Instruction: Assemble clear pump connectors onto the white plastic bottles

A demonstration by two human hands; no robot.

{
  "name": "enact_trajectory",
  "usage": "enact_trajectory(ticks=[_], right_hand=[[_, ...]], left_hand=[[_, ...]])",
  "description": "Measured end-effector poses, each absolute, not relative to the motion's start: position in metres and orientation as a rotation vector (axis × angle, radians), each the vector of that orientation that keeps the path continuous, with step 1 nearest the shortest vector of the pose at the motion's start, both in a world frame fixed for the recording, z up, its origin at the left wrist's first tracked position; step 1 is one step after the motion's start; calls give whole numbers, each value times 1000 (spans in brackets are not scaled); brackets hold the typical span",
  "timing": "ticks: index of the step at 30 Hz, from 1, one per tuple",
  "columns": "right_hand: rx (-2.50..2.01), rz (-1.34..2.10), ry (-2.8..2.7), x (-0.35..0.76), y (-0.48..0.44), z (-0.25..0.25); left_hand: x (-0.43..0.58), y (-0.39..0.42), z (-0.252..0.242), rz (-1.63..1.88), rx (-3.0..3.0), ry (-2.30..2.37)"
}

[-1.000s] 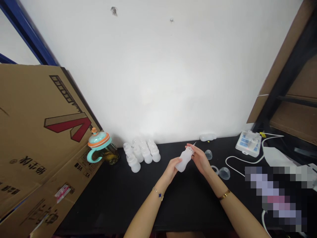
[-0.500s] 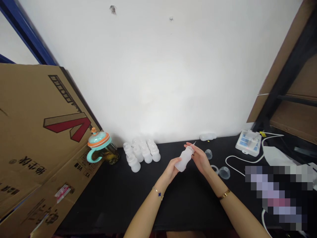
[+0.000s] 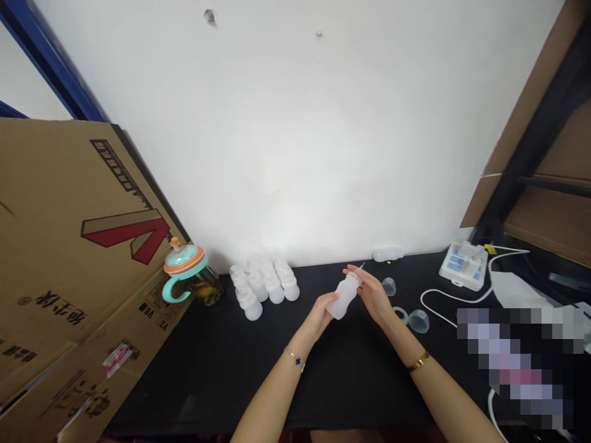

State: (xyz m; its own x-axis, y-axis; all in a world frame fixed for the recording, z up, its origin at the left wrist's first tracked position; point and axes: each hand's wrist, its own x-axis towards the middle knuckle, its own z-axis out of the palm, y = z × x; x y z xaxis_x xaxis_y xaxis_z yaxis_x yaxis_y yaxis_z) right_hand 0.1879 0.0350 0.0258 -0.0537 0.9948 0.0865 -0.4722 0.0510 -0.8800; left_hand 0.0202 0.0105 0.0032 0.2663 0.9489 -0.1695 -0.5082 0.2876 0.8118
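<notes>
A frosted white baby bottle [image 3: 343, 298] is tilted in front of me, its neck up and to the right. My left hand [image 3: 320, 314] is closed around its lower body. At the neck, my right hand [image 3: 373, 293] has its fingers curled about the top, partly hiding it. A thin pale tip [image 3: 362, 265] sticks out above those fingers; what it belongs to is not clear. Right of my right hand lie a clear dome cap [image 3: 389, 286], a second clear cap [image 3: 419, 321] and a white ring [image 3: 401, 315], partly behind my forearm.
Several white bottles [image 3: 250, 304] with clear caps stand together left of centre. A teal-lidded jug [image 3: 185, 261] is beside a cardboard box [image 3: 55, 246]. At the right are a blue-and-white case [image 3: 463, 266], a white cable [image 3: 434, 293] and a blurred-out patch. A clear object [image 3: 386, 254] lies by the wall.
</notes>
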Motion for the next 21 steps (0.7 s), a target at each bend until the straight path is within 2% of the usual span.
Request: enact_trajectory(ticks=[21], right_hand=[[-741,1394,-926,188,35,24]], left_hand=[[19,11,5,1111,761,778]])
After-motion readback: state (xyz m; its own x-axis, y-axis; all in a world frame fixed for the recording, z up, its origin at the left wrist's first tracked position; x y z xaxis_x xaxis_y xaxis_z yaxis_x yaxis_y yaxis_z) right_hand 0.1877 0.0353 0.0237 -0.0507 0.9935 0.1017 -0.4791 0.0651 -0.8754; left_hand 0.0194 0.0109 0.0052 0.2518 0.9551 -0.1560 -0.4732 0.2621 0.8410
